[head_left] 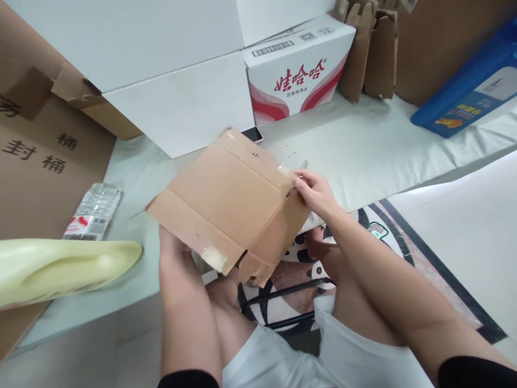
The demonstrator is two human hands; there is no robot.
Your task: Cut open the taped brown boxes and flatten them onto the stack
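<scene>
An opened-out brown cardboard box [230, 188] with creased flaps is tilted above my lap. My right hand [314, 189] pinches its right edge, thumb on top. At the lower left, my left hand [174, 241] supports the box from beneath; the flap covers its fingers. Bits of clear tape appear on the near flap and by my right hand. Just beyond the right fingers, a small greyish tip [304, 164] of something sticks out. A dark-screened phone [253, 134] lies behind the box's far corner, partly covered.
A pale cloth-covered surface [363, 140] bears a white printed carton [299, 75], plain white boxes [181, 102] and a blue jug [464, 91]. To the left are a clear water bottle [93, 210], a pale yellow-green object [68, 269] and a large brown carton [36, 156]. Below lies a panda-patterned mat [283, 318].
</scene>
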